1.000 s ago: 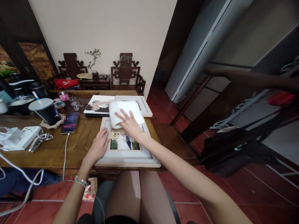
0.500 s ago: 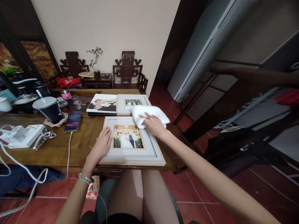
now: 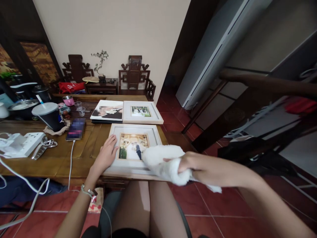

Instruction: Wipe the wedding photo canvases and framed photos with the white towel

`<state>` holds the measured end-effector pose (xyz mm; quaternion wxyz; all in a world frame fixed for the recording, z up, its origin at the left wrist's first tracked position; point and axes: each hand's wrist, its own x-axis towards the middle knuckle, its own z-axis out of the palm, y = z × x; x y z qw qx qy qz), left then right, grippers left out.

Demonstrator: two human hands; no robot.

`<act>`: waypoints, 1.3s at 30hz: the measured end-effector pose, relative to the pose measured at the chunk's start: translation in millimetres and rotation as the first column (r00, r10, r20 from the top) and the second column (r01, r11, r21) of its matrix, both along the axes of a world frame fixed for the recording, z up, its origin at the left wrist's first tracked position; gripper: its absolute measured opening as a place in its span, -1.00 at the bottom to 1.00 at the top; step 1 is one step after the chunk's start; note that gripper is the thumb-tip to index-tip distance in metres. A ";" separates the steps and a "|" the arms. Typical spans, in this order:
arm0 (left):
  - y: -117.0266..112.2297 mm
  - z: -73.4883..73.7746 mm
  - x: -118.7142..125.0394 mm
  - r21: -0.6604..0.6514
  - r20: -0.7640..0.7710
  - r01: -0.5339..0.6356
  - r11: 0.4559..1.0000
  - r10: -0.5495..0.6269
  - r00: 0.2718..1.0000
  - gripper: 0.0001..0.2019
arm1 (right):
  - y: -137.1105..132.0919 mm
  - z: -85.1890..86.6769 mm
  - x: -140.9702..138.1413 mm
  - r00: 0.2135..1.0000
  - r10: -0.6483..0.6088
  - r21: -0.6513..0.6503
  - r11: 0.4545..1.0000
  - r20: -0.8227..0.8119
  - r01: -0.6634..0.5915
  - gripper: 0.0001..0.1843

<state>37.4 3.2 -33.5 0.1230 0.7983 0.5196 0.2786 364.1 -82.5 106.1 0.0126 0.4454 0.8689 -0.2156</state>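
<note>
A picture frame [image 3: 133, 167] with a pale wooden edge and a photo of a couple lies flat at the table's front edge. My left hand [image 3: 107, 152] rests on its left side, fingers stretched out over the edge. At the frame's lower right corner, my right hand [image 3: 189, 163] grips a white towel [image 3: 163, 157], which is bunched up and slightly blurred. The towel covers the frame's right side and part of the photo, and one end hangs past the table edge. Most of my right fingers are hidden in the cloth.
Behind lie a second picture frame [image 3: 156, 116] and a photo album [image 3: 105, 114]. To the left are a phone [image 3: 75, 129] on a cable, a lidded cup [image 3: 51, 117], a power strip [image 3: 29, 145] and a metal clip [image 3: 44, 147]. A wooden chair [image 3: 247, 77] stands at right.
My right hand has brought the towel from the frame's upper right corner down to its lower right, uncovering the second frame's corner. My left hand stays on the left edge.
</note>
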 end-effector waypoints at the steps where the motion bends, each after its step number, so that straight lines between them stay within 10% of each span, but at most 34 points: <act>1: -0.2 -0.1 0.0 0.002 0.002 -0.002 1.000 0.002 1.000 -0.57 | 6.9 6.8 3.4 0.999 -0.042 0.050 0.998 -0.006 0.043 -0.46; 7: -2.5 2.4 0.7 0.000 0.013 -0.007 1.000 0.007 1.000 -0.57 | 84.2 -4.6 -19.0 0.962 -0.268 0.558 0.806 0.052 0.195 -0.42; 13: -4.0 6.5 1.9 -0.040 -0.005 -0.017 0.999 0.017 1.000 -0.56 | 121.1 -68.6 -61.1 0.963 -0.156 0.524 0.851 0.220 0.018 -0.48; 17: -3.6 7.0 2.4 -0.050 -0.003 -0.021 0.999 0.021 1.000 -0.56 | 91.6 -83.7 -64.6 0.971 -0.134 0.502 0.864 0.199 0.017 -0.55; 24: -2.3 4.9 2.8 -0.027 0.017 -0.020 0.999 0.021 1.000 -0.57 | -4.7 -41.6 -60.2 0.990 0.057 0.098 0.993 0.128 -0.069 -0.45; 28: -3.5 4.3 2.8 -0.015 -0.008 -0.012 1.000 0.011 1.000 -0.56 | -17.3 -41.9 -64.2 0.994 0.088 0.041 0.995 0.060 -0.090 -0.36; 39: -4.6 3.1 1.9 -0.006 -0.005 -0.014 1.000 0.014 1.000 -0.58 | 113.7 -90.6 -82.3 0.974 -0.177 0.549 0.833 0.142 0.071 -0.53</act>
